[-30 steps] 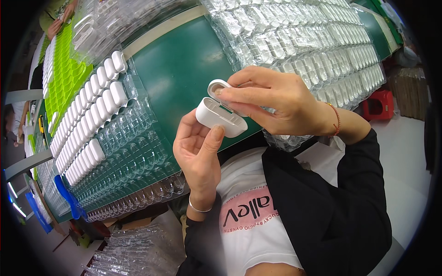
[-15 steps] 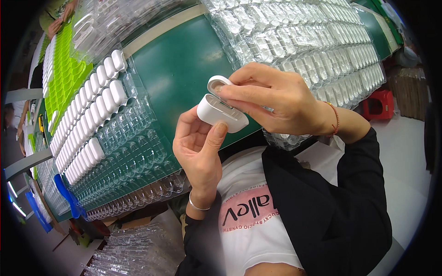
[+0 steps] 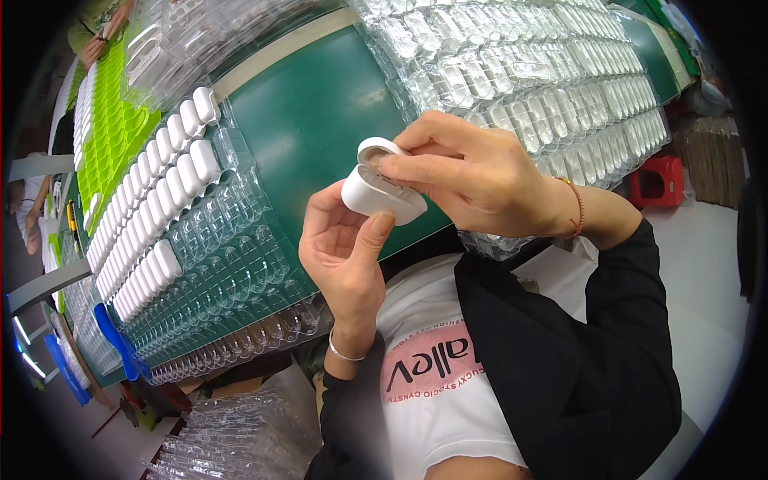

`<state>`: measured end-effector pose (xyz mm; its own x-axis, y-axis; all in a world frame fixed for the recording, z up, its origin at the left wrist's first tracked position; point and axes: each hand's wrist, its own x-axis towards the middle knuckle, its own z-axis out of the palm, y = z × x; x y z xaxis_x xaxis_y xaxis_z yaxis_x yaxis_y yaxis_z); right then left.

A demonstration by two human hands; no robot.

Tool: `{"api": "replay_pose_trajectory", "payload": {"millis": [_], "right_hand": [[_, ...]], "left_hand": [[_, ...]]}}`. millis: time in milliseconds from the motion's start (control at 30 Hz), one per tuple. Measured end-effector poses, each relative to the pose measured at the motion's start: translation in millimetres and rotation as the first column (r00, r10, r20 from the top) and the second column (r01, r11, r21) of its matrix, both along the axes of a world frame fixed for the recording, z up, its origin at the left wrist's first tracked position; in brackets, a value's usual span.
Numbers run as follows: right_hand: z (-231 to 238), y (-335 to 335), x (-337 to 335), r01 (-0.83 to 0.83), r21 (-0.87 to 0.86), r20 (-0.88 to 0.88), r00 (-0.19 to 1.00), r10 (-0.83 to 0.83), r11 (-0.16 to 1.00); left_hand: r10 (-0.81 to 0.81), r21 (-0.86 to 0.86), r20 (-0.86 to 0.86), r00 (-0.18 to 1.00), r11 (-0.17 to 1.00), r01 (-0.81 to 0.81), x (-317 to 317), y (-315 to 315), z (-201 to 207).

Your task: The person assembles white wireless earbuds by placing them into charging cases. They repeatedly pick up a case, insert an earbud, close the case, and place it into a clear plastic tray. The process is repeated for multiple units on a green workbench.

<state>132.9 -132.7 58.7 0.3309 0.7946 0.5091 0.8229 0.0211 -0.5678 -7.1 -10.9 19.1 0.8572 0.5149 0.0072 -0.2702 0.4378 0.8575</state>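
My left hand (image 3: 346, 256) is closed around the body of a small white earbud charging case (image 3: 374, 194), its thumb pressed on the case's front. The hinged lid (image 3: 379, 149) stands raised above the body. My right hand (image 3: 480, 172) pinches that lid, thumb and fingertips at its inner side and rim. Its fingers cover part of the case's inside, so I cannot make out whether anything small is between them. Both hands are over the near side of the green table (image 3: 308, 104).
On the left, a clear plastic tray (image 3: 232, 228) holds rows of white cases (image 3: 164, 172). Lime-green trays (image 3: 116, 128) lie beyond, near another person's hands (image 3: 96, 46). Clear blister trays (image 3: 520, 72) cover the right side. A red stool (image 3: 658, 182) stands on the floor.
The raised lid has tipped slightly toward the body, with my right fingers shifting a little along it. My left hand has barely moved and keeps its hold.
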Motion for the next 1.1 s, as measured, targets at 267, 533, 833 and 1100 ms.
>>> {"api": "replay_pose_trajectory", "payload": {"millis": [267, 533, 833, 1100], "right_hand": [[-0.4, 7.4, -1.1, -0.061, 0.037, -0.154, 0.986, 0.066, 0.997], [13.6, 20.7, -0.7, -0.138, 0.049, -0.102, 0.985, 0.142, 0.989], [13.5, 97.6, 38.4, -0.251, 0.055, -0.313, 0.915, 0.256, 0.966], [15.9, 328.3, 195.8, -0.044, 0.107, 0.311, 0.950, 0.009, 0.993]], "left_hand": [[0.017, -0.182, 0.114, 0.993, 0.983, 0.004, -5.7, 2.1, -10.1], [0.262, -0.072, 0.099, 0.960, 0.964, -0.256, -13.9, 8.3, -2.5], [0.394, 0.072, 0.032, 0.919, 0.916, -0.395, -19.3, 24.2, 20.8], [0.494, 0.462, -0.003, 0.870, 0.772, -0.437, -74.6, 43.1, 16.3]]}}
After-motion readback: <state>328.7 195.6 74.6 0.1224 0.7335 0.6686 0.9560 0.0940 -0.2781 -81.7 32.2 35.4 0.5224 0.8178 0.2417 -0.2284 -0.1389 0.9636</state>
